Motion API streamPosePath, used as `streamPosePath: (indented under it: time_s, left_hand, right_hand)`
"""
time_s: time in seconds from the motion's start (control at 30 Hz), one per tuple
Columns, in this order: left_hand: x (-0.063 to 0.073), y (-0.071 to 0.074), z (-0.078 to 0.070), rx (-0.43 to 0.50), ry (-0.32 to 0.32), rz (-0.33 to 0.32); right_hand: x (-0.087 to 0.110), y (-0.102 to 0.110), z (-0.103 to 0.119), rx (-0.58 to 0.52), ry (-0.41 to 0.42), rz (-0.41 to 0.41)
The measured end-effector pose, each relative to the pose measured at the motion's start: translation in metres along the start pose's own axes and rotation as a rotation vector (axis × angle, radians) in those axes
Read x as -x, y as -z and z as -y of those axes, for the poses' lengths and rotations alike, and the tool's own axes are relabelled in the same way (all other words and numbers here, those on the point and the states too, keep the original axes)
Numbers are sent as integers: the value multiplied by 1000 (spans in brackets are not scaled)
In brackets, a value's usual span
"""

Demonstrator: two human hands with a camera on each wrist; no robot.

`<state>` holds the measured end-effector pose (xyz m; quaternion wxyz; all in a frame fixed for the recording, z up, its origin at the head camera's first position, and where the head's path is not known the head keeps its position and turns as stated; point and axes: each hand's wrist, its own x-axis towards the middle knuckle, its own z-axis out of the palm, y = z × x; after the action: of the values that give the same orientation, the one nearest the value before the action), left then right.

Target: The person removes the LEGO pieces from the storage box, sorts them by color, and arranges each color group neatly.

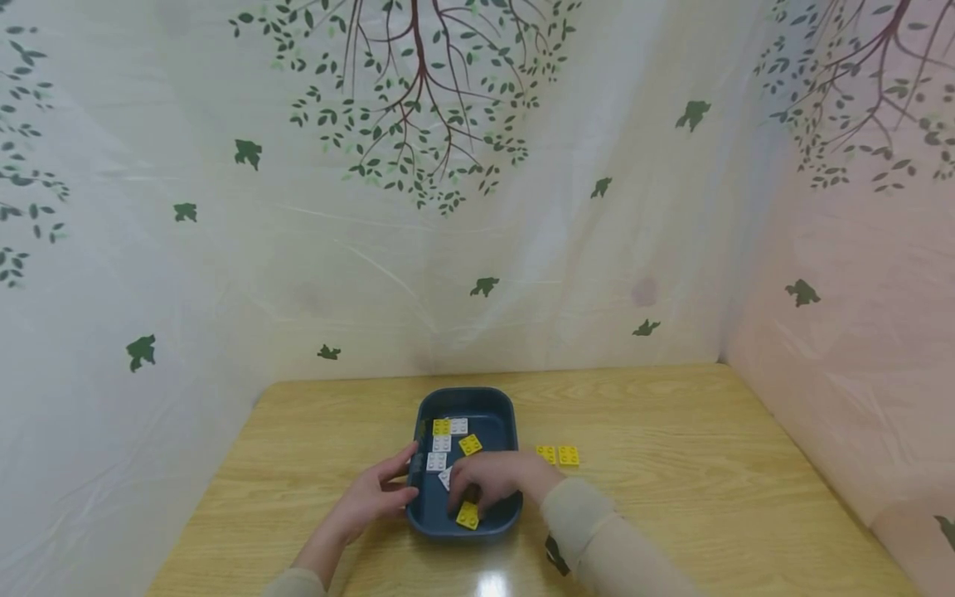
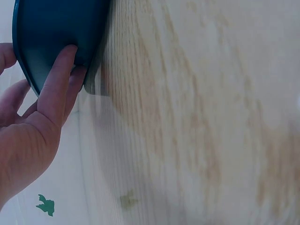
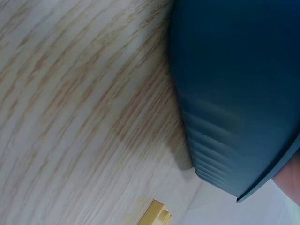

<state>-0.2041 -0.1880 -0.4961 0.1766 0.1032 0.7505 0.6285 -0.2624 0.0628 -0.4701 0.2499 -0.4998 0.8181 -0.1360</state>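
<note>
A dark blue tray stands on the table with white and yellow toy building bricks in it. My left hand is at the tray's left side; in the left wrist view its extended fingers touch the outer wall. My right hand reaches over the right rim into the tray. Its fingertips are at two sides of a yellow brick near the front, seemingly pinching it. A white brick is partly covered by this hand. Another yellow brick lies just beyond it. The right wrist view hides the fingertips behind the tray wall.
Along the tray's left part lie several white bricks and a yellow brick. Two yellow bricks are on the wooden table right of the tray. Leaf-patterned curtains enclose the table's back and sides.
</note>
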Motion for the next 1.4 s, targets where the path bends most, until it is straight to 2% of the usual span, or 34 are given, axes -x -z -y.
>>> streamPosePath:
  time_s: [0.33, 0.6, 0.9, 1.4]
  left_hand:
    - [2, 1, 2, 5, -12, 16]
    - [4, 0, 0, -23, 7, 12]
    - [5, 1, 2, -17, -1, 8]
    - [6, 2, 1, -10, 1, 7]
  right_hand:
    - [-3, -7, 1, 6, 7, -15]
    - [-6, -14, 0, 20, 5, -42]
    - [-7, -17, 5, 56, -26, -96]
    - [-5, -16, 11, 27, -85, -157]
